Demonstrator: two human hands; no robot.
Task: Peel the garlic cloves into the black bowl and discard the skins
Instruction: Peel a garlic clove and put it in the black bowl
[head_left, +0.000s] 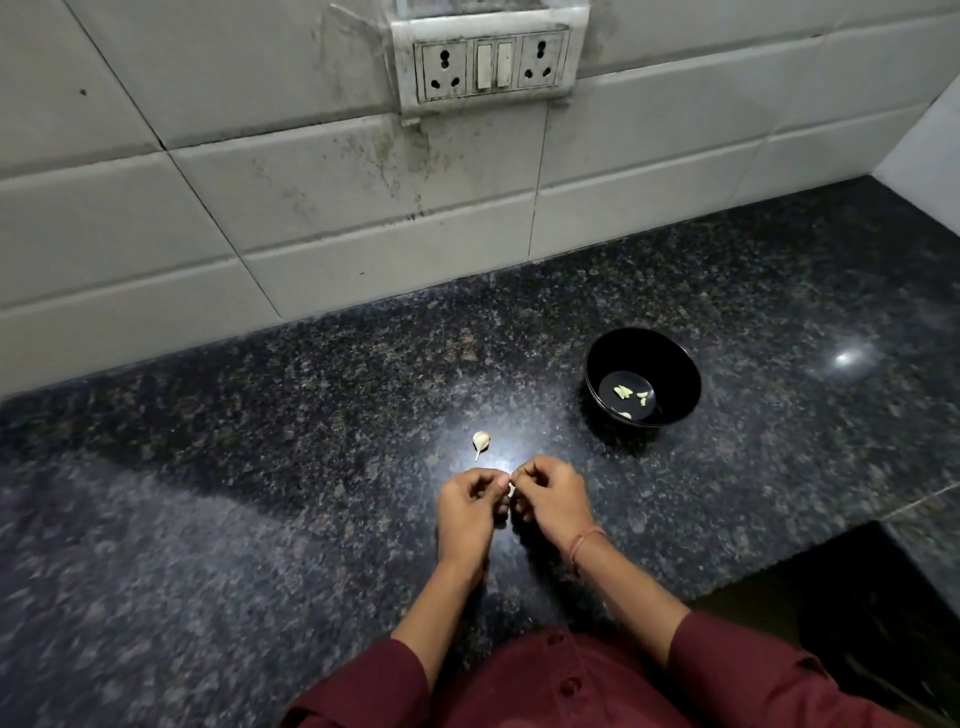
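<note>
— Okay, quick, big stuff first?
— Grey tiled wall (260, 208) at the back, speckled dark counter (208, 467) below it, socket panel (491, 65) up on the tiles.
— Bowl?
— The black bowl (670, 364) stands on the counter, to my right and further back, well apart from my fingers.
— Hands?
— My left hand (467, 506) and right hand (553, 499) meet low over the counter, fingers curled, tips together.
— Garlic?
— One unpeeled clove (481, 441) lies on the counter just beyond my left hand. Both hands pinch a small pale garlic clove (511, 488) between them; it is mostly hidden, so I can't tell how much skin is on it. A few peeled cloves (622, 392) lie in the bowl's bottom.
</note>
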